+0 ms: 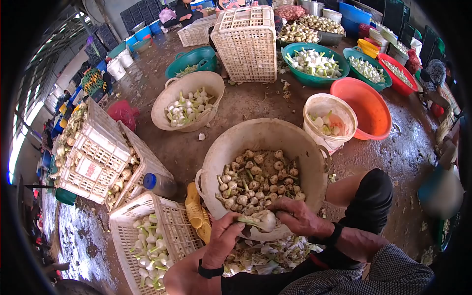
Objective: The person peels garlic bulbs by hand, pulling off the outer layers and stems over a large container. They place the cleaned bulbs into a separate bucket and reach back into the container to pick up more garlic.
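Grip, left hand (222,241): fingers closed round the green stalk end of a pale bulb (265,220).
Grip, right hand (297,216): fingers curled over the round end of the same bulb, thumb pressed on it.
Bulb: held between both hands, just over the near rim of a cream basin (265,129).
Basin: on the wet floor, holding soiled, unpeeled bulbs (255,179).
Peelings (268,258): heaped under the hands, against the basin.
White crate (147,202): left of the hands, holding clean white bulbs.
Bottle (160,184), blue cap: lying between crate and basin.
White bucket (339,105) and orange basin (371,108): beyond, touching each other.
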A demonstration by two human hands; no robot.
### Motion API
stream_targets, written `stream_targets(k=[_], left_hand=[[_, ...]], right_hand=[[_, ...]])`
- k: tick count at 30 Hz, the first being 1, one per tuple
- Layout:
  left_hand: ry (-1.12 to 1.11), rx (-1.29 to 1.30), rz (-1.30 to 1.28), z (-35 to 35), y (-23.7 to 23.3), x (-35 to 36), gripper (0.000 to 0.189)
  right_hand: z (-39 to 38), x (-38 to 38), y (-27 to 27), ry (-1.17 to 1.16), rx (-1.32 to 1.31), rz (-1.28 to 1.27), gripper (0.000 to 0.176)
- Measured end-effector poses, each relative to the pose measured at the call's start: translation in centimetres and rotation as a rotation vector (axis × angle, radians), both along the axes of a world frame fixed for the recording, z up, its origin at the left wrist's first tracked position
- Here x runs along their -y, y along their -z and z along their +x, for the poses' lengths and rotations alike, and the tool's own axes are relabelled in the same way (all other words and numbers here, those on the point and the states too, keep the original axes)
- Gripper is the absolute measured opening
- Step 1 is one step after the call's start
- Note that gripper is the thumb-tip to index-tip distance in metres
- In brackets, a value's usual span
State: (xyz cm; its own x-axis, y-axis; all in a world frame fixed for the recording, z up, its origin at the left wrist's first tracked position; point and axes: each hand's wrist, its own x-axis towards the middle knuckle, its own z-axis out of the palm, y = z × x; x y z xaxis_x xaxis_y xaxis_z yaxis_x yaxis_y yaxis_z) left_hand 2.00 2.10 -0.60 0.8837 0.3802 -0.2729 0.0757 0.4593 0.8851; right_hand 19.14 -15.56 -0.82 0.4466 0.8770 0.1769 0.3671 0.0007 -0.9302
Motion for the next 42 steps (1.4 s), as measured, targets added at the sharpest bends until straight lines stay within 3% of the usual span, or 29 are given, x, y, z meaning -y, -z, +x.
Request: stream_targets(k=[1,3,4,6,9,15,25,27,28,29,31,33,36,39,42], left_hand=[[0.002,-0.001,0.000,0.0,-0.2,0.1,0.018],[0.117,-0.089,0.419,0.2,-1.0,0.3,0.016],[0.118,-0.090,0.417,0.3,-1.2,0.3,0.016],[0.203,-0.095,0.688,0.5,-1.3,0.6,0.014],[0.229,-0.040,0.837,0.7,-0.6,0.9,0.011],[0.245,0.006,0.886,1.2,-1.0,2.0,0.009],[0.158,-0.172,0.666,0.9,-0.1,1.4,0.012],[0.013,-0.226,0.524,0.6,1.2,0.8,0.014],[-0.008,-0.145,0.748,0.9,1.1,0.6,0.014],[-0.011,-0.144,0.748,1.0,0.8,0.7,0.014],[-0.230,-0.129,-0.159,1.4,-0.5,1.1,0.014],[-0.255,-0.105,-0.115,1.6,0.0,1.0,0.013],[-0.314,-0.103,-0.258,1.7,-1.1,0.8,0.014],[-0.379,-0.026,-0.111,1.2,-1.0,-0.2,0.016],[-0.483,-0.109,0.004,0.8,1.2,-2.5,0.043]], right_hand=[[-0.1,0.0,-0.1,0.002,-0.001,0.000,0.027],[-0.4,0.0,-0.5,0.010,0.138,-0.040,0.022],[-0.6,-0.1,-1.1,0.010,0.138,-0.042,0.022],[-1.2,-0.3,-2.4,0.011,0.378,0.046,0.023],[-1.3,-0.4,-2.0,-0.123,0.324,0.028,0.030],[-2.0,-0.2,-1.1,-0.181,0.320,-0.068,0.035],[-2.0,0.0,-1.7,-0.182,0.477,0.076,0.030],[-1.6,0.1,-1.9,-0.121,0.290,0.144,0.028],[-1.3,0.2,-2.0,-0.120,0.291,0.145,0.028],[-0.9,0.3,-2.1,-0.095,0.256,0.153,0.028],[-0.5,0.3,-2.4,-0.067,0.219,0.162,0.027],[-0.4,0.3,-3.1,-0.078,0.173,0.170,0.027],[-0.4,0.3,-3.2,-0.093,0.165,0.172,0.026],[-0.3,0.5,-3.5,-0.034,0.109,0.190,0.025],[0.1,1.2,-4.6,0.001,-0.039,0.111,0.019]])
